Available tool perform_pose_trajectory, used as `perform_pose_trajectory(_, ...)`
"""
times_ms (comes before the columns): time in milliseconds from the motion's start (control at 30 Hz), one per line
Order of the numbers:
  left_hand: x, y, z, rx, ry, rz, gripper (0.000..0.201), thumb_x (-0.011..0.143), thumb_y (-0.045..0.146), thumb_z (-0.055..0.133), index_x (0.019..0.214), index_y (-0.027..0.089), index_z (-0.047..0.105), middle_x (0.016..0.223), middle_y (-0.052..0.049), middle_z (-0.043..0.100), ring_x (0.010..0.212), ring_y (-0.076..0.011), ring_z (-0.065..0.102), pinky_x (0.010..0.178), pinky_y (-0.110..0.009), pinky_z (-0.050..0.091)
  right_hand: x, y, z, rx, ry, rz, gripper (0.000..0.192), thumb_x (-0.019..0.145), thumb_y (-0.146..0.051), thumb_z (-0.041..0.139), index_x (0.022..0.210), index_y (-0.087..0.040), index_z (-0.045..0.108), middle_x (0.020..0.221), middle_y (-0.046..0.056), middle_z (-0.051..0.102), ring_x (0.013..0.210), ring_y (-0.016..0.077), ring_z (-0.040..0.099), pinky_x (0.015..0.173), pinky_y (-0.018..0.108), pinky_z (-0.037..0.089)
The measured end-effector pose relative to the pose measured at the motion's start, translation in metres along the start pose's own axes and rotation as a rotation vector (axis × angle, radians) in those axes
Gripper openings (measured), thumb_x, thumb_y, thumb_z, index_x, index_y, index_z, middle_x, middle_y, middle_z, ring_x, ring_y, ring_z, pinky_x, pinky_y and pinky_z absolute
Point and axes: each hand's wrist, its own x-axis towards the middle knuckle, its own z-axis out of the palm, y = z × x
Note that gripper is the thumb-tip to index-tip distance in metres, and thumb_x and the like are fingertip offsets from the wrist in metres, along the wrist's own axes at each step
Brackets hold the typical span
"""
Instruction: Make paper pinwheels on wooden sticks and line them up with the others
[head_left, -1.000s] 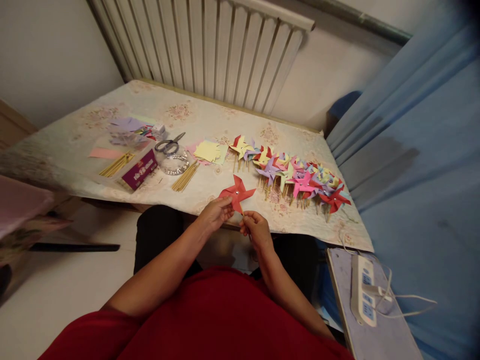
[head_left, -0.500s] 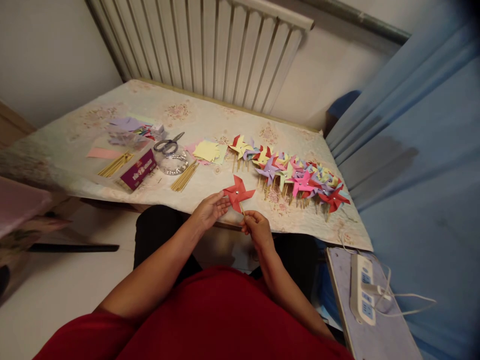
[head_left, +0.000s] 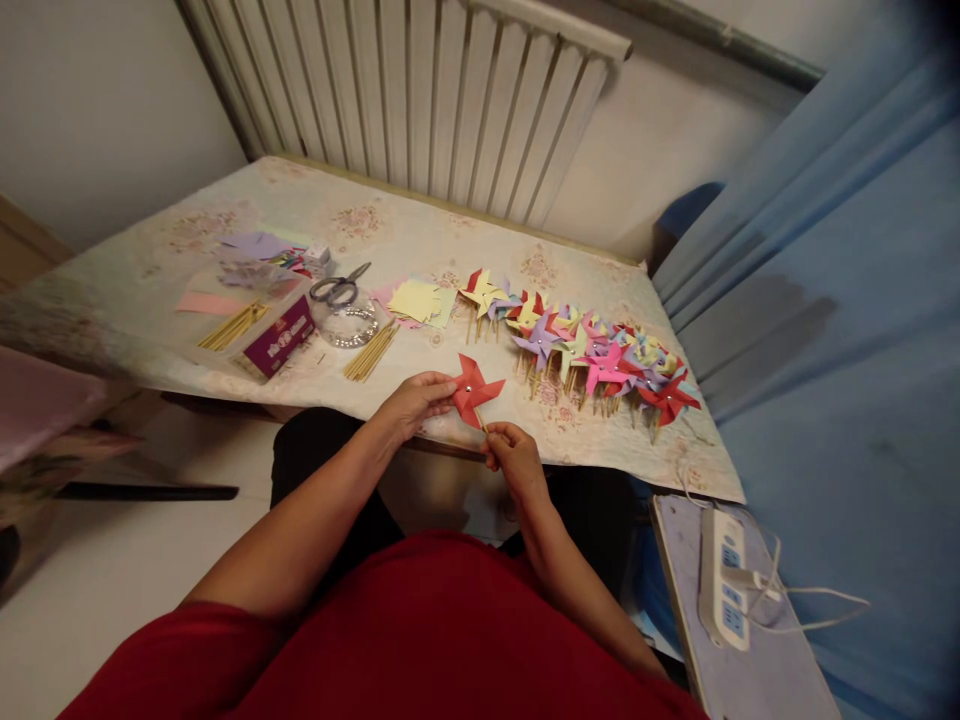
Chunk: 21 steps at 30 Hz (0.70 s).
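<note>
Far left of the left hand: a pink paper strip (head_left: 208,303) lies flat on the table (head_left: 135,270), with a bundle of wooden sticks (head_left: 234,327) just beside it and a purple box (head_left: 283,337) touching the sticks' right side.
Behind the box: loose purple and mixed paper pieces (head_left: 259,250), well apart from both hands.
Up and left of the left hand: scissors (head_left: 339,288) rest on top of a clear round container (head_left: 347,322); a second bundle of sticks (head_left: 371,352) lies slanted just right of it, near the left hand's knuckles.
Beyond the left hand: a small stack of yellow paper squares (head_left: 420,301), flat on the table.
Left hand (head_left: 414,403): fingers curled, fingertips pinching the left blade of the red pinwheel; palm turned inward, over the table's near edge.
Red pinwheel (head_left: 472,388): held between the two hands, above the near edge of the table, a silver pin at its middle, tilted toward the left hand.
Right hand (head_left: 513,462): closed in a pinch around the thin stick under the pinwheel, below and right of the left hand.
Up and right of the right hand: a long row of finished pinwheels (head_left: 592,350) in red, pink, yellow and purple, lying overlapped on the table.
Far right, below the right hand's level: a white power strip (head_left: 721,577) with its cord, on a grey board (head_left: 765,670).
</note>
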Motion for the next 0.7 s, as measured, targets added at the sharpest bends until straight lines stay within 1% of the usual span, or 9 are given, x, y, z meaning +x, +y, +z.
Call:
perform_pose_trajectory(67,0.0011,0.0002,0.0001,0.024,0.006,-0.001,0.035,0.052,0.023,0.090,0.075,0.014,0.065,0.069,-0.001,0.066,0.064,-0.0128,0.062,0.069,-0.027,0.048,0.0001,-0.0002,0.0004,-0.005,-0.008,0.001,0.024,0.068,-0.034,0.062,0.086,-0.019,0.063,0.059,-0.003,0.065,0.041,0.0089,0.047,0.043,0.022,0.035)
perform_pose_trajectory(233,0.0023,0.0000,0.0012,0.069,-0.002,-0.008,0.030,0.055,0.017,0.087,0.074,0.015,0.064,0.072,-0.002,0.067,0.065,-0.0134,0.063,0.069,-0.027,0.049,0.0004,-0.0012,0.0023,-0.019,-0.022,0.004,0.024,0.067,-0.034,0.061,0.086,-0.019,0.062,0.058,-0.004,0.065,0.040,0.0087,0.046,0.043,0.022,0.034)
perform_pose_trajectory(367,0.0035,-0.0022,0.0026,0.054,-0.006,-0.007,0.029,0.057,0.013,0.086,0.074,0.015,0.063,0.071,-0.002,0.066,0.064,-0.0123,0.062,0.068,-0.026,0.049,0.0002,-0.0018,0.0026,-0.014,-0.021,0.001,0.025,0.067,-0.034,0.061,0.086,-0.018,0.062,0.058,-0.004,0.065,0.040,0.0085,0.046,0.042,0.022,0.033)
perform_pose_trajectory(500,0.0042,-0.0057,0.0043,0.027,-0.014,-0.010,0.031,0.055,0.013,0.085,0.075,0.014,0.061,0.073,-0.002,0.067,0.064,-0.0126,0.063,0.069,-0.027,0.050,-0.0003,-0.0028,0.0024,-0.017,-0.021,-0.001,0.026,0.067,-0.034,0.061,0.087,-0.018,0.062,0.058,-0.004,0.065,0.040,0.0084,0.046,0.042,0.022,0.033)
perform_pose_trajectory(600,0.0032,-0.0077,0.0064,0.013,-0.001,-0.010,0.034,0.053,0.013,0.085,0.076,0.014,0.061,0.074,-0.001,0.067,0.067,-0.0124,0.064,0.071,-0.026,0.050,-0.0005,-0.0033,0.0024,-0.025,-0.019,-0.003,0.026,0.067,-0.034,0.061,0.087,-0.018,0.062,0.058,-0.004,0.065,0.040,0.0084,0.046,0.042,0.022,0.033)
perform_pose_trajectory(700,0.0018,-0.0089,0.0081,0.013,0.016,-0.015,0.034,0.052,0.014,0.085,0.075,0.015,0.060,0.072,0.000,0.066,0.065,-0.0111,0.062,0.069,-0.024,0.049,-0.0007,-0.0034,0.0024,-0.031,-0.021,-0.004,0.025,0.067,-0.034,0.061,0.087,-0.018,0.062,0.059,-0.004,0.065,0.040,0.0084,0.046,0.042,0.021,0.033)
